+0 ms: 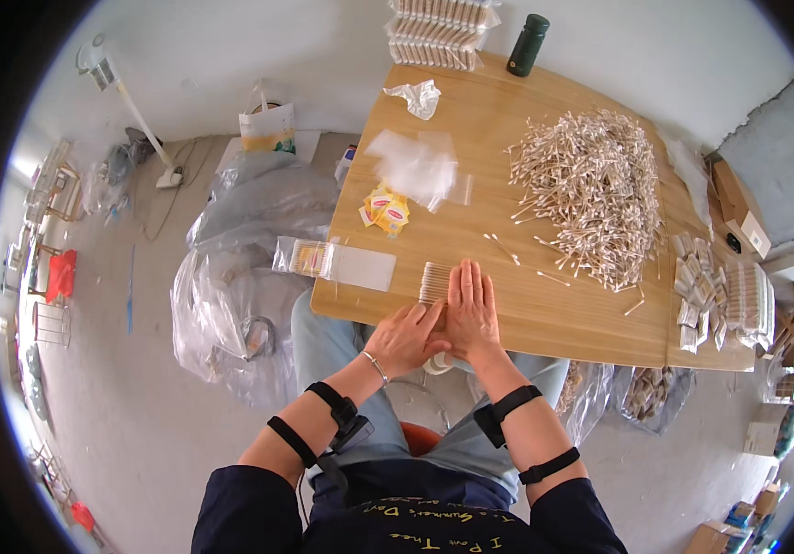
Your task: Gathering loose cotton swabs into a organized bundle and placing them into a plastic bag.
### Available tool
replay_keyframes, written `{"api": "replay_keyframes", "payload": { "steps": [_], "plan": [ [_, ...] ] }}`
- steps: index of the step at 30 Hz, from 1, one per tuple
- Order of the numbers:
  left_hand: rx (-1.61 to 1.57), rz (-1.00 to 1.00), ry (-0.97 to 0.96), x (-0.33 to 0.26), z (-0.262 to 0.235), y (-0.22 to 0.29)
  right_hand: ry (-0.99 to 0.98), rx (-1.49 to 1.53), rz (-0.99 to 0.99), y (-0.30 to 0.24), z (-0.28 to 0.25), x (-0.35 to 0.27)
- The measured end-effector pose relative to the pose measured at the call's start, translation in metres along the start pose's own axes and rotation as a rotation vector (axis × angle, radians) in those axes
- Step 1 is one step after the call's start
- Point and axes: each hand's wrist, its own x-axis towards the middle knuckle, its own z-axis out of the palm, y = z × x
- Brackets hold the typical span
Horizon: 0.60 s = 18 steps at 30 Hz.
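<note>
A row of cotton swabs [435,280] lies side by side on the wooden table [471,138], close to its front edge. My right hand [473,314] rests flat along the row's right side, its fingers straight and held together. At the near end of the row is my left hand [404,338], with its fingertips by the swab ends and its thumb stretched toward my right palm. Part of the row is hidden by my hands. To the left, a clear bag of swabs [307,258] lies by a white card [365,268].
A large heap of loose cotton swabs [591,189] covers the right side. Clear plastic bags [420,166] and yellow cards [385,210] lie at left. Packed swab bundles [441,32] and a dark green bottle [528,44] stand at the back; small packs [700,286] lie far right.
</note>
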Motion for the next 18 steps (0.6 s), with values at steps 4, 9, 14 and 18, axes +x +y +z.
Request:
{"api": "replay_keyframes", "payload": {
  "steps": [4, 9, 14, 18],
  "plan": [
    [0.022, -0.008, -0.020, -0.001, 0.002, -0.001, 0.006, -0.068, 0.002, 0.002, 0.008, 0.002],
    [0.060, -0.026, -0.045, 0.001, 0.000, 0.003, 0.007, 0.004, 0.004, 0.003, 0.006, 0.001],
    [0.067, -0.006, -0.012, 0.001, 0.003, 0.001, 0.002, 0.065, 0.002, 0.000, -0.003, 0.000],
    [0.063, -0.039, -0.053, 0.001, 0.002, 0.003, -0.005, 0.036, -0.008, 0.000, -0.004, 0.000]
  ]
}}
